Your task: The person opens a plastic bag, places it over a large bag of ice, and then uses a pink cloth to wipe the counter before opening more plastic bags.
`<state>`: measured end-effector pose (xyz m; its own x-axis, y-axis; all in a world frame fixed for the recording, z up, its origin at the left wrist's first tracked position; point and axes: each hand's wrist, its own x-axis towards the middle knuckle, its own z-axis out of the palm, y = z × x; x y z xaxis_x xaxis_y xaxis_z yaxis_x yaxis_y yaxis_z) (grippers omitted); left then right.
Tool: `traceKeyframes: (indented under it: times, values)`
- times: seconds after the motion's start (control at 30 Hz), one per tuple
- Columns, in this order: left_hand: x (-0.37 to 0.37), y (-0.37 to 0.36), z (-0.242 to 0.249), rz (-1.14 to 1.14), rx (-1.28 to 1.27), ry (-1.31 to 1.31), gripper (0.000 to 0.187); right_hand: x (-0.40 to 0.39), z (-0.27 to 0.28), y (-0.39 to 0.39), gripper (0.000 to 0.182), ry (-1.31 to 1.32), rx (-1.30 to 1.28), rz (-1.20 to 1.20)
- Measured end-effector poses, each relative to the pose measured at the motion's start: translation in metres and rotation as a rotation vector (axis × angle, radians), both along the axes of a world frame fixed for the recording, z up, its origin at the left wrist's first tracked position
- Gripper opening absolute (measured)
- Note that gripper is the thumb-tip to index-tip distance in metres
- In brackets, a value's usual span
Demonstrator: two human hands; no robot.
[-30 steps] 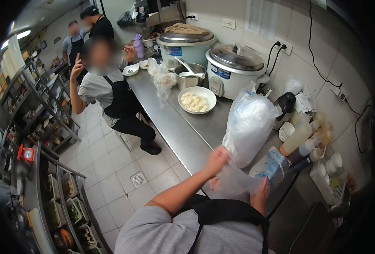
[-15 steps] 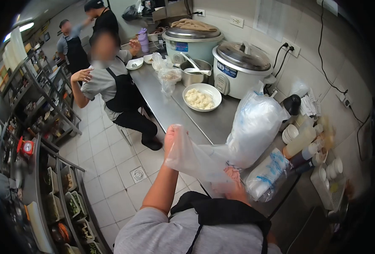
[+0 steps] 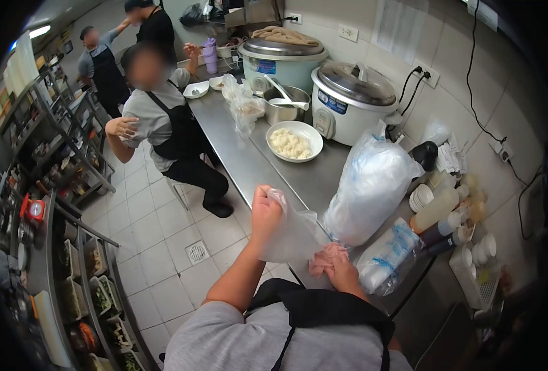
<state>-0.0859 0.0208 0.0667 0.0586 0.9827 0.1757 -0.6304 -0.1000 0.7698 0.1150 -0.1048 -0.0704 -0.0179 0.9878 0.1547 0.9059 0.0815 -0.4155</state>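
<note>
My left hand (image 3: 266, 215) is closed on the upper edge of a clear plastic bag (image 3: 292, 232), which hangs down between my two hands. My right hand (image 3: 343, 273) grips a crumpled pink cloth (image 3: 325, 258) close to the lower end of that bag. Right of the hands stands a big bundle of plastic bags (image 3: 366, 185), with a smaller wrapped pack with blue print (image 3: 388, 256) in front of it. Farther up the steel table (image 3: 240, 164) sits a white bowl of rice (image 3: 294, 141).
Two rice cookers (image 3: 353, 102) (image 3: 280, 62) stand along the wall beside a metal pot (image 3: 283, 111). Bottles (image 3: 434, 207) and cups (image 3: 485, 247) crowd the right. A seated person (image 3: 175, 123) faces the table's left side; two more people stand behind. Shelves (image 3: 85, 272) line the left.
My left hand has come slightly down and toward the right. The bag no longer covers my right hand, and the pink cloth shows clearly. The seated person's arms have shifted a little.
</note>
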Motion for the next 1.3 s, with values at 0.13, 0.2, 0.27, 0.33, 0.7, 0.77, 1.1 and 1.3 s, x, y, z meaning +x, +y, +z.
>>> traceKeyframes:
  times: [0.13,0.2,0.27,0.33,0.7,0.77,1.1,1.3]
  values:
    - [0.019,-0.008,-0.017,-0.028,0.071,0.069,0.01,-0.039,0.084,0.0,0.078,0.066,0.363,-0.066]
    - [0.033,-0.018,-0.021,-0.07,0.096,0.057,0.011,-0.052,0.093,0.012,0.076,0.113,0.537,-0.039]
    - [0.042,-0.027,-0.02,-0.098,0.137,0.037,0.011,-0.051,0.09,0.015,0.069,0.121,0.611,-0.014]
    - [0.039,-0.028,-0.014,-0.013,0.178,0.079,0.012,-0.041,0.075,0.026,0.056,0.09,0.595,0.021]
    - [-0.004,-0.006,-0.003,-0.244,0.032,0.284,0.011,0.0,0.096,0.026,0.021,0.987,0.279,-0.073]
    - [-0.007,-0.004,-0.008,-0.358,-0.011,0.269,0.013,0.005,0.099,0.025,0.025,0.957,0.285,-0.094]
    - [-0.015,-0.013,-0.001,-0.792,0.04,0.541,0.043,0.025,0.14,0.038,0.035,1.037,0.194,-0.12]
    - [-0.016,-0.012,-0.017,-1.132,0.028,0.098,0.062,0.013,0.148,0.03,0.034,0.926,0.185,-0.086]
